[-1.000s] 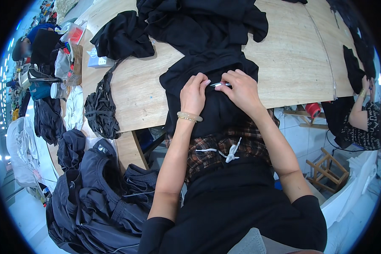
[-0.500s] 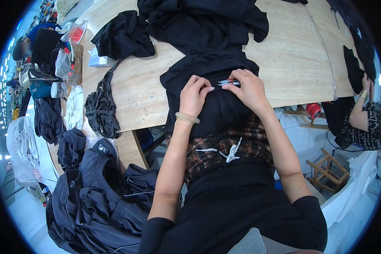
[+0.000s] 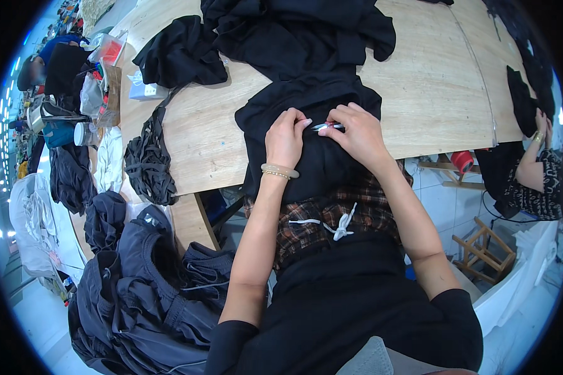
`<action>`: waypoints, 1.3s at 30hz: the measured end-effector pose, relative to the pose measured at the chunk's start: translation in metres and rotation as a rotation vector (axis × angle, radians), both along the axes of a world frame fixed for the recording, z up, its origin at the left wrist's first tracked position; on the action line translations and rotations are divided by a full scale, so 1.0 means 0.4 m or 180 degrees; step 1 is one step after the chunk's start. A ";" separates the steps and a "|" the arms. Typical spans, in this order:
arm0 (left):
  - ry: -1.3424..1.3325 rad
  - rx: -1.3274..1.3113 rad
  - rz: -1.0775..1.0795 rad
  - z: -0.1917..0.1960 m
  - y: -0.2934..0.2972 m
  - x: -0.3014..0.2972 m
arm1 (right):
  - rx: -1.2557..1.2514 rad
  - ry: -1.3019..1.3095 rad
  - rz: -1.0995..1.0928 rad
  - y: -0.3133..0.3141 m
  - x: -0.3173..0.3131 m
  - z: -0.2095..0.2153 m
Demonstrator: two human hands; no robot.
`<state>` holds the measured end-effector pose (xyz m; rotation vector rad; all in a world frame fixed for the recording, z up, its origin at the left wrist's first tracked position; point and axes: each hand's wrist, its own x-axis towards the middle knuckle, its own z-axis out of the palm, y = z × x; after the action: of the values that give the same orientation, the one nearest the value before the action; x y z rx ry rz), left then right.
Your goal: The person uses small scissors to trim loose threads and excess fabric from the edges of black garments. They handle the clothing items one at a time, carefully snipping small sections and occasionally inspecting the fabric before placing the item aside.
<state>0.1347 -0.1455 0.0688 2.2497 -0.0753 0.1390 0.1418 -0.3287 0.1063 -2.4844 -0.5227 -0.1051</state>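
A black garment (image 3: 322, 164) hangs over the table's near edge and onto my lap, its far part lying on the wood. Above it my right hand (image 3: 356, 131) is closed around small thread snips (image 3: 326, 126) with silver blades and a red part, their tips pointing left. My left hand (image 3: 286, 136) is close to those tips, thumb and fingers pinched together over the cloth. Whatever sits in that pinch is too small to make out.
More black garments (image 3: 294, 40) are heaped farther up the wooden table (image 3: 438, 87). To the left lie a bundle of dark strips (image 3: 149, 162), a tissue box (image 3: 145, 90) and a large dark garment pile (image 3: 150, 294). Another person's arm (image 3: 532, 165) and a wooden stool (image 3: 485, 250) are at right.
My right hand has moved slightly left, bringing the snips nearer my left fingertips. The blades, spread apart before, now look closer together. My left hand has hardly moved.
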 end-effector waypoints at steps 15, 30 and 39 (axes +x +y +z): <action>0.0078 -0.0016 0.0092 -0.008 0.001 0.006 | 0.0083 -0.0146 -0.0130 -0.008 0.005 -0.007; 0.0649 -0.1729 0.0541 -0.006 0.010 0.006 | 0.0327 0.0240 -0.0462 -0.015 0.013 -0.008; 0.0491 -0.0987 0.0558 0.000 -0.007 0.000 | 0.0557 0.0640 -0.0637 -0.027 0.018 -0.008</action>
<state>0.1349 -0.1483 0.0689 1.9473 0.2132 0.0652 0.1491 -0.3394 0.1031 -2.3364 -0.1721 0.0203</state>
